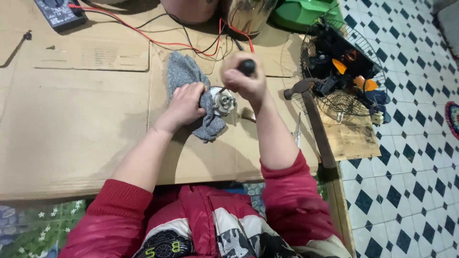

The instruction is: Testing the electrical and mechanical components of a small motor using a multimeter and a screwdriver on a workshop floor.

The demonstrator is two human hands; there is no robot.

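Head camera looks steeply down, close over the hands, worktop running away to its far edge.

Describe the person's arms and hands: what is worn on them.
Both hands, left hand and right hand, are bare, without gloves. Red padded sleeves are pushed up past the forearms, with ribbed red cuffs. No rings or watch show.

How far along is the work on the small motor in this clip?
Done: the motor is out of the fan; the grille sits aside holding loose parts. In hand: the left hand steadies the motor through a grey cloth, and the right hand grips a black-handled tool over it. Left: the motor is not back in the fan; the hammer and meter lie unused.
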